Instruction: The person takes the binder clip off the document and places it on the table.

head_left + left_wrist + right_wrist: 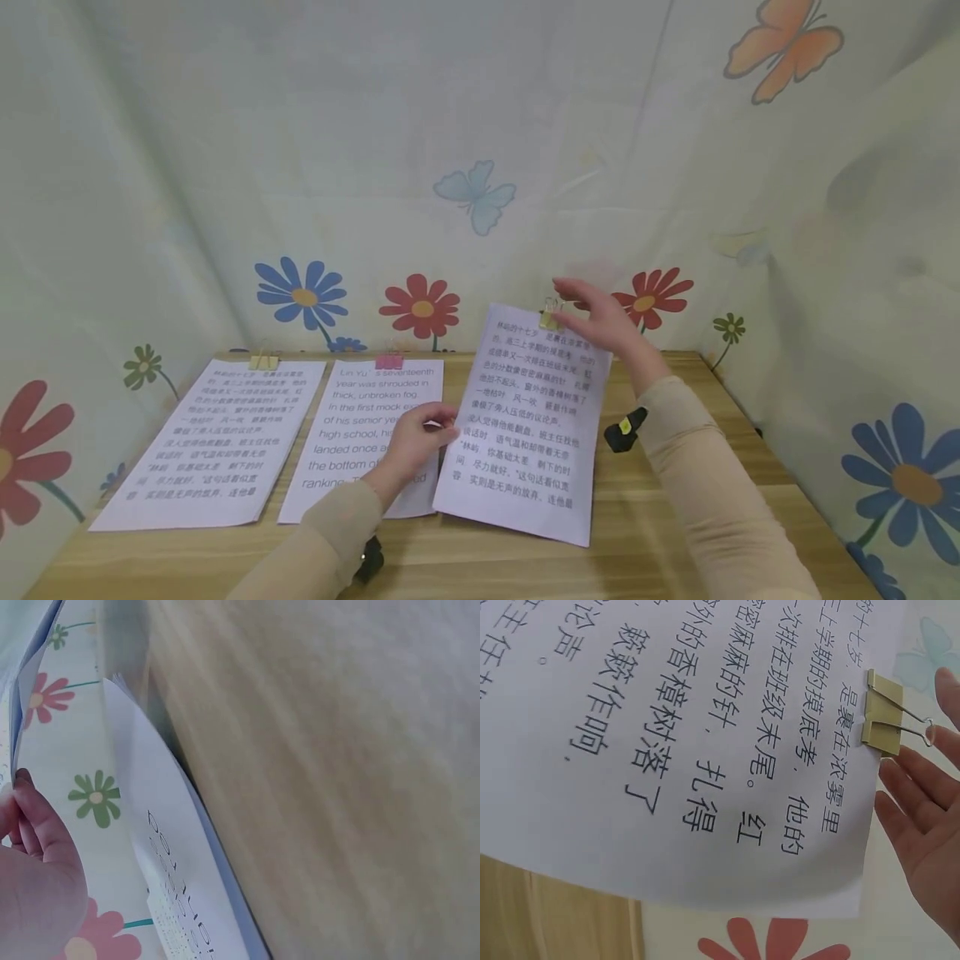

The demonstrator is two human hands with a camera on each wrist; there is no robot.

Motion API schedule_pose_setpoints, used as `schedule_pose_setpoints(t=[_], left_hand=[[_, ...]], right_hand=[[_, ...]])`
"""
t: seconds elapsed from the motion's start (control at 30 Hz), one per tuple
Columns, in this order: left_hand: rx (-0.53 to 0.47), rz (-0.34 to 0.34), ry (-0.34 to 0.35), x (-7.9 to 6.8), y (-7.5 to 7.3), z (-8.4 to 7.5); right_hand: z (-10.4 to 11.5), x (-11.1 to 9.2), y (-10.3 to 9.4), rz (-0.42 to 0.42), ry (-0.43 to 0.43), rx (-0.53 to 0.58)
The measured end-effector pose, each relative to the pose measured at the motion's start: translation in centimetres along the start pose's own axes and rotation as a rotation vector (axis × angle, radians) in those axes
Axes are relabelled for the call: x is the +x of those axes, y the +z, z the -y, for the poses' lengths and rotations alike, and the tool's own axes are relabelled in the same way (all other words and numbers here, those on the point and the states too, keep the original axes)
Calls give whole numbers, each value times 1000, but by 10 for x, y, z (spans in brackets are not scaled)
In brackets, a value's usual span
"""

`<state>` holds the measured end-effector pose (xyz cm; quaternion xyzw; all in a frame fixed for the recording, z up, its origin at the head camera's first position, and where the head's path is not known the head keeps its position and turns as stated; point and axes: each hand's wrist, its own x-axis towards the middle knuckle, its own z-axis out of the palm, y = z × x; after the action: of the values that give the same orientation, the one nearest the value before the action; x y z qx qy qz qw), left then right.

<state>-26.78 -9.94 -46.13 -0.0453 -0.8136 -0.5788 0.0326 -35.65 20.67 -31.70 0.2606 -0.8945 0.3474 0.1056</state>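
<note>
A clipped sheaf of printed paper [525, 417] stands tilted up off the table. My left hand [420, 442] pinches its left edge between thumb and fingers, as the left wrist view also shows with this hand [41, 862]. At its top edge sits a yellow binder clip [883, 716] with its wire handles standing out. My right hand [600, 317] is beside that clip, fingers spread; in the right wrist view some fingertips [900, 776] are at the paper's top edge next to the clip. Whether they touch it is hard to tell.
On the wooden table [675, 500], a sheaf with English text and a pink clip [389, 362] lies partly under my left arm. Further left lies a sheaf of Chinese text [217, 442] with a yellow clip [263, 362]. A flower-patterned cloth [480, 275] hangs behind.
</note>
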Motion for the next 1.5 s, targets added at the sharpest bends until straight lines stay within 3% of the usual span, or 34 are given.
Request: schedule_pose_setpoints(t=[0.43,0.7,0.87,1.07,1.5], left_hand=[[-11,20,-28,-6,-3,2],[-177,45,-78,-6,-1,8],[-183,67,-87,-10,-1,2],[-225,116,-96,-6,2,12],[-246,77,-147,-6,3,12]], right_hand=[[20,9,-9,111,116,37],[22,10,-7,97,115,48],[25,10,-5,84,107,55],[28,12,-3,80,94,94],[34,14,2,54,84,141]])
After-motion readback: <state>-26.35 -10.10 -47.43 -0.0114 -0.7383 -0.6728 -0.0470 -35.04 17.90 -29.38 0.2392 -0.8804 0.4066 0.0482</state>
